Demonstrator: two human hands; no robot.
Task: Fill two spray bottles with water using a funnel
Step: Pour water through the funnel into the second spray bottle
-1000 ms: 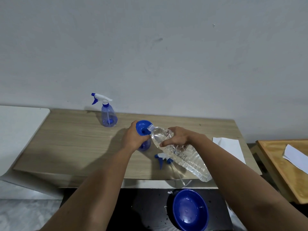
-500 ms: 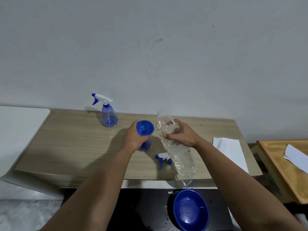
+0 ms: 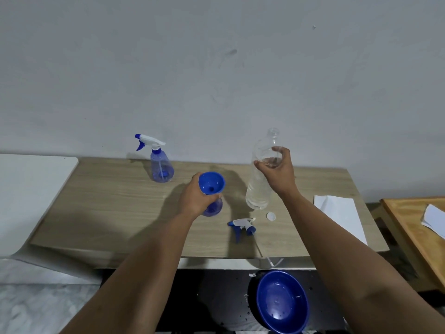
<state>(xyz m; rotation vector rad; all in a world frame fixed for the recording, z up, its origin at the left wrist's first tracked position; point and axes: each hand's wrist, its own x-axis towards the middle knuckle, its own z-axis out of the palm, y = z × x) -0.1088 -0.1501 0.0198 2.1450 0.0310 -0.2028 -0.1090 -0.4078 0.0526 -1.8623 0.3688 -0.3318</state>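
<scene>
My left hand grips the funnel on the open spray bottle, and my right hand is wrapped round the upright water bottle.

The counter is showing a pale wood grain, streaked lengthwise in beige and grey. Toward its back edge a spray bottle is glowing translucent blue under a white head with a blue trigger and nozzle tip. Near the middle, a solid blue funnel is sitting atop a second bottle of see-through blue. The water bottle is looking clear and colourless. By the front edge a loose spray head is lying white and blue, beside a white cap. A white sheet is covering the right end. Below, a deep blue bowl is resting on a black surface speckled white.
</scene>
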